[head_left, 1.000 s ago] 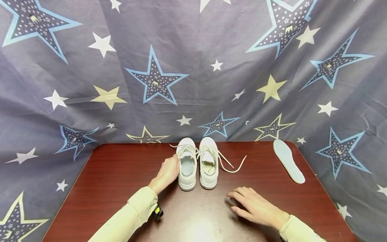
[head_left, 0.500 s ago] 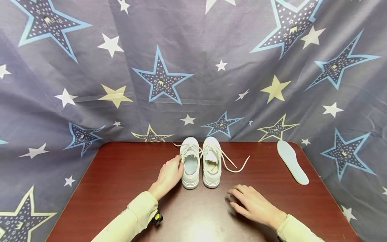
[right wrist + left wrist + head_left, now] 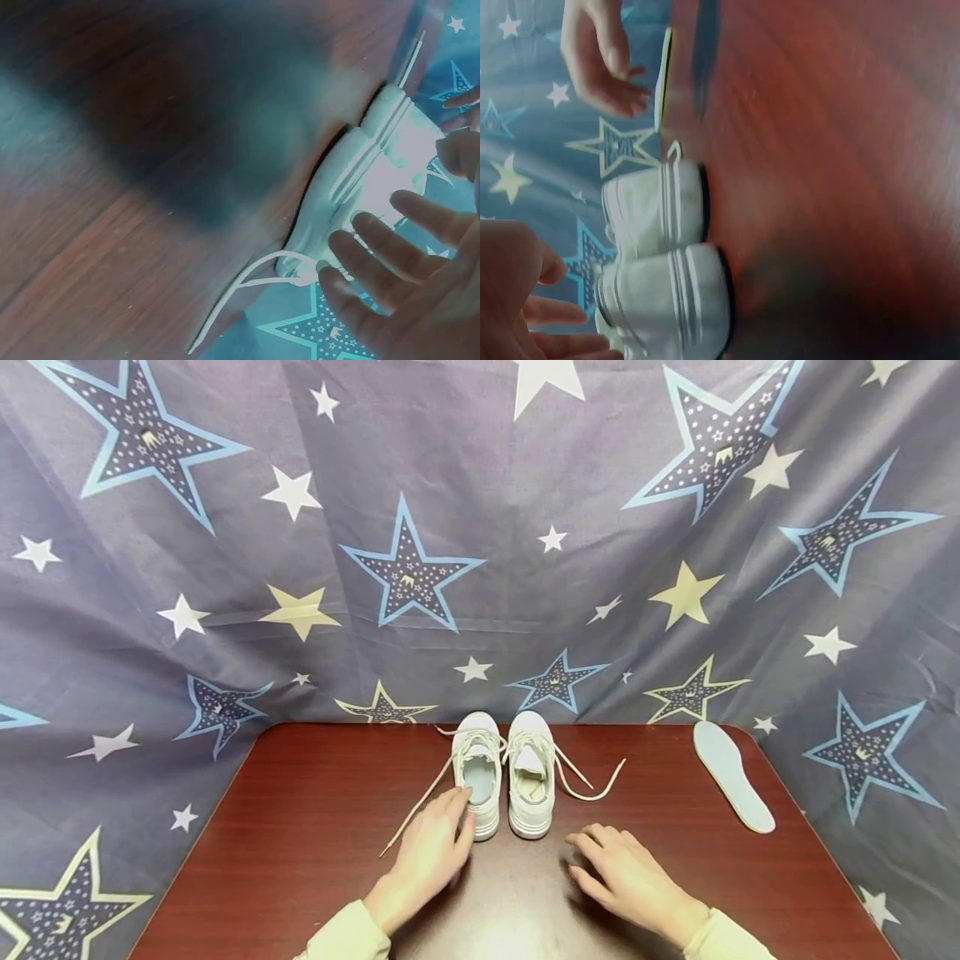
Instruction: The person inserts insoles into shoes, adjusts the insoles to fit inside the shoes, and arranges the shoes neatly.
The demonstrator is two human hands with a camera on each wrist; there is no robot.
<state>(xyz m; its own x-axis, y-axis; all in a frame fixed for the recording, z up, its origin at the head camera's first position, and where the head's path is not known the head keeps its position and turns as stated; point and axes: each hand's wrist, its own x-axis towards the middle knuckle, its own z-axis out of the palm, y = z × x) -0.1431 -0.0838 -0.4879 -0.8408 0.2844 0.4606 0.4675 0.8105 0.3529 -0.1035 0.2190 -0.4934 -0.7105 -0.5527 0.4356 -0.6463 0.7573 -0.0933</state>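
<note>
Two white lace-up sneakers stand side by side, toes toward the curtain. In the head view my left hand (image 3: 433, 847) is at the heel of the left sneaker (image 3: 485, 821), fingers extended, index fingertip overlapping the collar edge. A pale blue insole (image 3: 478, 775) lies inside that sneaker. Its loose lace (image 3: 418, 810) runs along the table beside my left hand. The right sneaker (image 3: 531, 818) shows a cream inside. My right hand (image 3: 630, 877) hovers low over the table, right of the sneakers, fingers loosely bent and holding nothing; the right wrist view shows its spread fingers (image 3: 375, 270).
A loose pale blue insole (image 3: 731, 772) lies near the right edge of the dark red table (image 3: 322, 793). The right sneaker's laces (image 3: 592, 793) trail toward the right. A star-patterned curtain (image 3: 510, 593) hangs close behind the table.
My left hand has drawn back from the left sneaker's side to its heel, its fingers straighter. The left lace now shows stretched out on the table. My right hand has hardly moved.
</note>
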